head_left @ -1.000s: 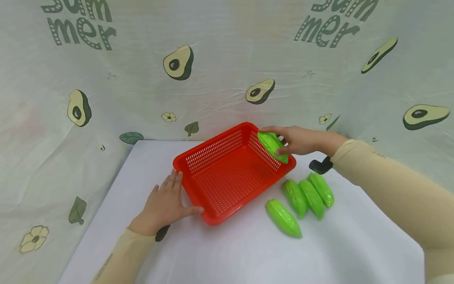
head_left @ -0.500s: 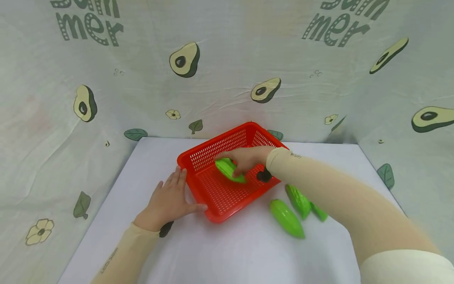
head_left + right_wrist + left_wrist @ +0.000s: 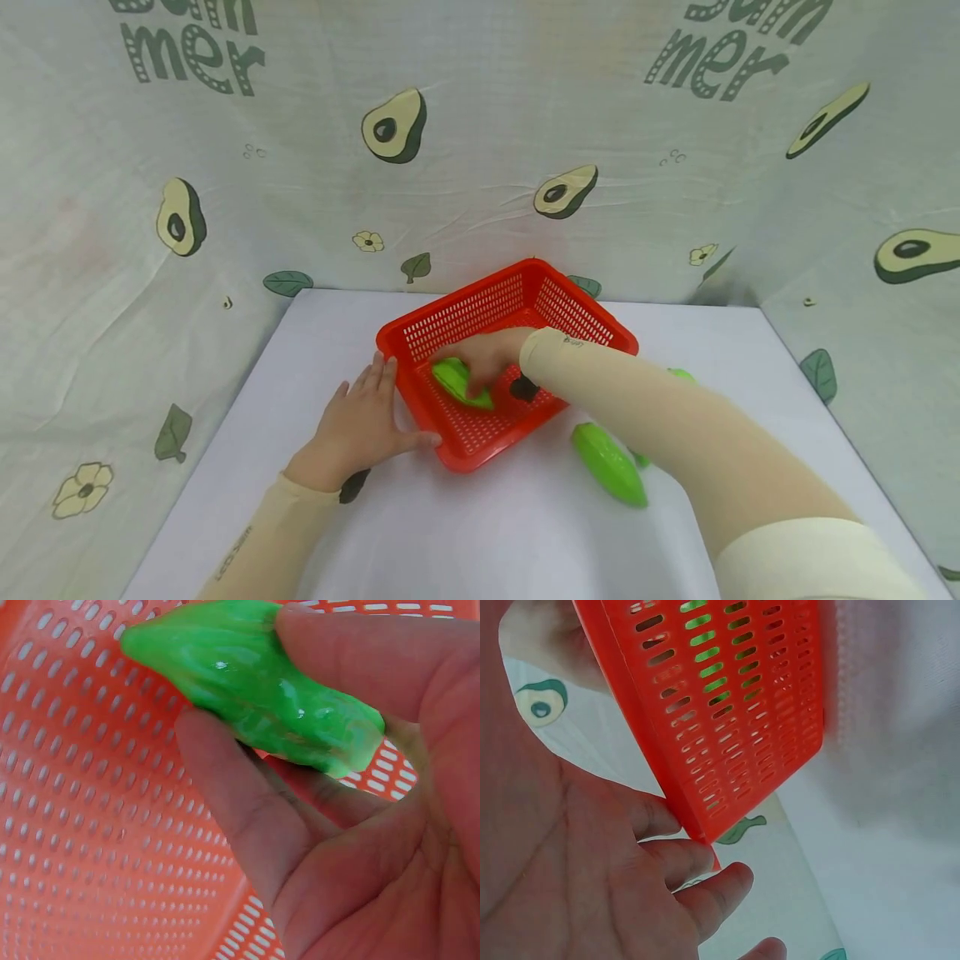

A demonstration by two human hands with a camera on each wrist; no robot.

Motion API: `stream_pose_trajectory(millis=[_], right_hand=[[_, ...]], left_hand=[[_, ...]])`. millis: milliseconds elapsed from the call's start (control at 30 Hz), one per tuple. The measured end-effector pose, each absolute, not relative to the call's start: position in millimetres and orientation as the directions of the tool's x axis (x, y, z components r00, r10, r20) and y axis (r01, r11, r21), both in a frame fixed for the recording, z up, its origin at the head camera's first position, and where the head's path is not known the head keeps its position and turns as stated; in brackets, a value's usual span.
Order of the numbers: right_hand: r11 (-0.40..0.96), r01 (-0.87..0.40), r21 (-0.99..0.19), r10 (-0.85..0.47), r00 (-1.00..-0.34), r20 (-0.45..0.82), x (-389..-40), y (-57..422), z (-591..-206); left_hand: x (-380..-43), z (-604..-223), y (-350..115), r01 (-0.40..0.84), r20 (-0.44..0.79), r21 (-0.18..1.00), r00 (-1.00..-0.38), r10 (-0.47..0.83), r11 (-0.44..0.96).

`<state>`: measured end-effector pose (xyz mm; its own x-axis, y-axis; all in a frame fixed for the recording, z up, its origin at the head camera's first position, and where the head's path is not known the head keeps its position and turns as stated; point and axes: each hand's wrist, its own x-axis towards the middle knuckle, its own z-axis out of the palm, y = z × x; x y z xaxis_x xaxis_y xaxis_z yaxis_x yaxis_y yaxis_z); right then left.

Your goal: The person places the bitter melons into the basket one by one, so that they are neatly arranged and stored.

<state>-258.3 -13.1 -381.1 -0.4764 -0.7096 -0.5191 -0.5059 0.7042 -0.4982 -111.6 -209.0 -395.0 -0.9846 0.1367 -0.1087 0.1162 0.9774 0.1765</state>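
A red perforated plastic basket [image 3: 517,431] stands at an angle on the white table. Inside it, near its left end, my right hand [image 3: 491,354] grips a ridged green bitter melon [image 3: 459,382]. The right wrist view shows the thumb on one side of this bitter melon [image 3: 247,682] and the fingers on the other, with the basket's perforated surface close by. My left hand [image 3: 356,433] rests against the basket's left end, fingers straight and thumb by the near corner. In the left wrist view, its fingertips [image 3: 731,885] lie along the rim, and green shows through the slots.
Another bitter melon [image 3: 609,462] lies on the table right of the basket. More green pieces [image 3: 681,374] are mostly hidden by the right sleeve [image 3: 675,425]. An avocado-print cloth [image 3: 465,167] hangs behind the white table [image 3: 480,533].
My right hand has carried the bitter melon from above the basket's right end down and left into the basket. The left hand keeps its place. The view has shifted slightly.
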Motion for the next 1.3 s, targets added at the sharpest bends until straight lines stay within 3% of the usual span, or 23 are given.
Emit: stream_pose_trajectory(millis=[367,933,1300], right_hand=[[0.660,-0.572,-0.488,-0.749,-0.446,-0.490,-253.0,-22.9,-396.2],[0.693,-0.545,-0.471,-0.719,-0.487,-0.495,-251.1,-32.6,-400.2],[0.693,-0.566,-0.447,-0.719,-0.493,-0.489,-244.3,-39.7,-397.2]], left_hand=[[-109.6,-397.3,-206.7,0.111,-0.081,0.241,-0.988,0.133,0.964],[-110.8,-407.1,-208.3,0.072,-0.066,0.352,-0.993,0.101,0.933],[-113.3,-401.4,-207.3,0.049,-0.094,0.310,-0.992,0.082,0.950]])
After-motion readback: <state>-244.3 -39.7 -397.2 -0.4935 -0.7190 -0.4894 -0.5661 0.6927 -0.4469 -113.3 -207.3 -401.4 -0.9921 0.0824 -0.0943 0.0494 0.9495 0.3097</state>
